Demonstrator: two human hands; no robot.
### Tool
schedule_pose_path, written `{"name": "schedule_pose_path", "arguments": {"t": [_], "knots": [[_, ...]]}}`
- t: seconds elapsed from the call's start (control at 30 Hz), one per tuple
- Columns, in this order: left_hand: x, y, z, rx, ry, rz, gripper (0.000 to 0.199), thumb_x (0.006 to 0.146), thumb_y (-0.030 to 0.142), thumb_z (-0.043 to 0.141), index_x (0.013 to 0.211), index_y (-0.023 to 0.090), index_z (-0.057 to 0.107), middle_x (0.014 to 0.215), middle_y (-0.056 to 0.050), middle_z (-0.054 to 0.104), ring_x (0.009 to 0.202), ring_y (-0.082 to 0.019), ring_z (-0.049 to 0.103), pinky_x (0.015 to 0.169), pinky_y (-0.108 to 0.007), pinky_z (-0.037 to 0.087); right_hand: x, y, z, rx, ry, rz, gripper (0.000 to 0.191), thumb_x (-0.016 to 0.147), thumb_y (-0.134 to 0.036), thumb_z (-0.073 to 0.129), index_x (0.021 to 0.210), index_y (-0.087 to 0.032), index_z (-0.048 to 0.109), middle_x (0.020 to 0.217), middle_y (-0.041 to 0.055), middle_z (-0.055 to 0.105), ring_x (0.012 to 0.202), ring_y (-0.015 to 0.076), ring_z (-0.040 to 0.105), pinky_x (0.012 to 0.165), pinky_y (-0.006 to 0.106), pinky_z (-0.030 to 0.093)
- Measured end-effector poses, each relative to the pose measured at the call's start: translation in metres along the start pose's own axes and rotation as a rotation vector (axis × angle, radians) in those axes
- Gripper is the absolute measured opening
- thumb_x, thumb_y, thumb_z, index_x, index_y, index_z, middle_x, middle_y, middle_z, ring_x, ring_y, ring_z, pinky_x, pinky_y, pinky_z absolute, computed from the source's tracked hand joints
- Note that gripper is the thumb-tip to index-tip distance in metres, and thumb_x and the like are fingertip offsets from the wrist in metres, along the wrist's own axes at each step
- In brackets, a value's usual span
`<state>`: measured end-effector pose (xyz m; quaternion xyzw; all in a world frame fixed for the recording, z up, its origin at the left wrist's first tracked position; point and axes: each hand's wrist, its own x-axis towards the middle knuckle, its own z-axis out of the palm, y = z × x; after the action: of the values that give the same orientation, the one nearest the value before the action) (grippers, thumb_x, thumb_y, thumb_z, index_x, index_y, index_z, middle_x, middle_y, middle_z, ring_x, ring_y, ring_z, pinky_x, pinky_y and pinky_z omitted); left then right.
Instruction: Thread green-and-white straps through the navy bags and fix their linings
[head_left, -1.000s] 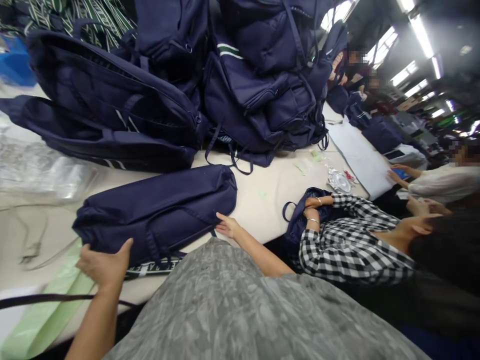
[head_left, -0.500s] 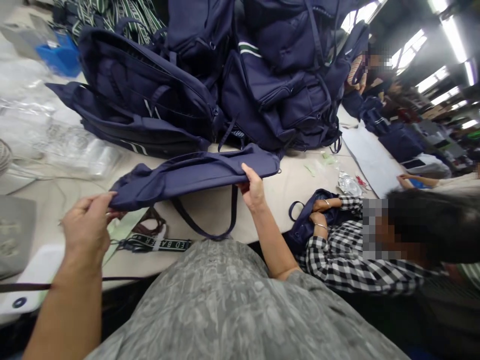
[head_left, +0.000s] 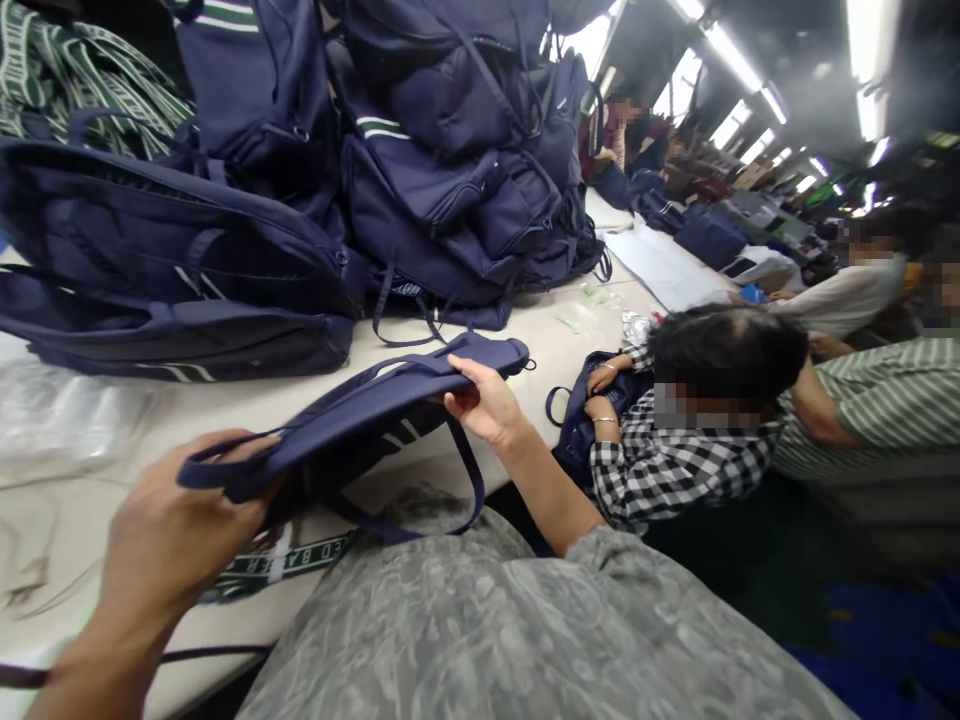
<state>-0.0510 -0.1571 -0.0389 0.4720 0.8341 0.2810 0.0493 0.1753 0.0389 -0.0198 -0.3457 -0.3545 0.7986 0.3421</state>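
Observation:
A navy bag [head_left: 360, 410] is held up in front of my body, slanting from lower left to upper right, with white stripes on its lower side. My left hand [head_left: 199, 510] grips its near left end, fingers partly hidden by the fabric. Farther along, my right hand [head_left: 484, 400] pinches its edge near the right end, thumb on top. A strap loop [head_left: 474, 480] hangs below the bag. Under it, a green lettered strap [head_left: 300, 562] lies on the table [head_left: 52, 560].
Navy bags [head_left: 450, 180] are piled behind, with green-and-white striped straps [head_left: 82, 75] at the back left. Clear plastic bags [head_left: 67, 415] lie at the left. A person in a checked shirt [head_left: 675, 460] handles another navy bag [head_left: 581, 425] at the right.
The view has turned to the right. The held bag has tilted, showing its striped lower side, and my left hand has a deeper grip on its end.

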Motion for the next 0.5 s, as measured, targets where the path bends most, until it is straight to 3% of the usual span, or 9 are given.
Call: {"name": "schedule_pose_path", "arguments": {"t": [0.1, 0.2, 0.3, 0.37, 0.5], "knots": [[0.026, 0.009, 0.004, 0.231, -0.252, 0.008, 0.041, 0.074, 0.060, 0.037, 0.060, 0.025, 0.053, 0.065, -0.011, 0.060, 0.074, -0.037, 0.060, 0.066, -0.040, 0.041, 0.012, -0.006, -0.008, -0.072, -0.127, -0.048, 0.032, 0.083, -0.044, 0.069, 0.093, -0.013, 0.067, 0.088, 0.0062, 0.071, 0.083, 0.0174, 0.070, 0.066, 0.025, 0.059], [0.049, 0.025, 0.019, 0.240, -0.416, -0.024, 0.049, 0.077, 0.066, 0.037, 0.059, 0.024, 0.052, 0.065, -0.013, 0.062, 0.072, -0.036, 0.061, 0.064, -0.037, 0.040, 0.033, 0.006, -0.022, -0.394, -0.046, -0.233, 0.028, 0.082, -0.042, 0.069, 0.087, -0.014, 0.068, 0.089, 0.0046, 0.070, 0.092, 0.0183, 0.068, 0.080, 0.029, 0.057], [0.067, 0.037, 0.035, 0.212, -0.418, 0.009, 0.051, 0.080, 0.068, 0.041, 0.069, 0.021, 0.057, 0.069, -0.014, 0.063, 0.074, -0.035, 0.062, 0.064, -0.036, 0.040, 0.047, 0.039, -0.038, -0.846, 0.091, -0.427, 0.012, 0.078, -0.027, 0.072, 0.084, -0.017, 0.071, 0.097, 0.0038, 0.070, 0.100, 0.0192, 0.064, 0.095, 0.034, 0.050], [0.076, 0.037, 0.040, 0.180, -0.407, -0.012, 0.052, 0.079, 0.069, 0.045, 0.072, 0.019, 0.058, 0.070, -0.014, 0.063, 0.075, -0.035, 0.063, 0.065, -0.036, 0.041, 0.047, 0.067, -0.048, -1.042, 0.078, -0.483, 0.013, 0.077, -0.023, 0.073, 0.089, -0.019, 0.073, 0.105, 0.0050, 0.070, 0.105, 0.0205, 0.063, 0.101, 0.035, 0.045], [0.082, 0.027, 0.034, 0.155, -0.387, -0.099, 0.052, 0.077, 0.070, 0.047, 0.069, 0.020, 0.059, 0.068, -0.012, 0.064, 0.076, -0.036, 0.064, 0.064, -0.036, 0.042, 0.031, 0.122, -0.062, -1.101, 0.016, -0.376, 0.020, 0.078, -0.027, 0.073, 0.098, -0.022, 0.073, 0.105, 0.0056, 0.071, 0.099, 0.0223, 0.065, 0.095, 0.037, 0.049]]}}
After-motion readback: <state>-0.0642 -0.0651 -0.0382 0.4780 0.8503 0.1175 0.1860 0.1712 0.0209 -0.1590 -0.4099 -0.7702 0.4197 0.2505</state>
